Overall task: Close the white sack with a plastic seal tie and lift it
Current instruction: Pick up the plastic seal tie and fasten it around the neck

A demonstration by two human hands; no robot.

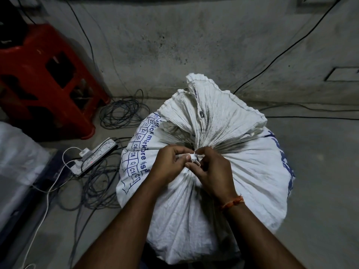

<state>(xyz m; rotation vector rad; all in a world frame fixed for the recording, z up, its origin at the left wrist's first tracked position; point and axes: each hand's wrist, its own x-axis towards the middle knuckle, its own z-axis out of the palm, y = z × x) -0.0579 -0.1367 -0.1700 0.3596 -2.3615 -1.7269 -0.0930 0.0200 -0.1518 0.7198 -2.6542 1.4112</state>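
Observation:
A full white woven sack (252, 167) with blue print stands on the floor in front of me. Its mouth is gathered into a neck, and the loose top fans out behind it. A white plastic seal tie (194, 157) lies against the near side of the neck. My left hand (171, 164) pinches the tie's strap end between thumb and fingers. My right hand (211, 169) pinches the tie's other end right beside it, its fingers curled. The two hands touch at the neck and hide most of the tie.
A red plastic stool (42, 78) stands at the back left. A white power strip (95, 155) and coils of dark cable (122, 111) lie on the concrete floor left of the sack. A plastic-wrapped bundle (17, 152) sits at the far left. A grey wall rises behind.

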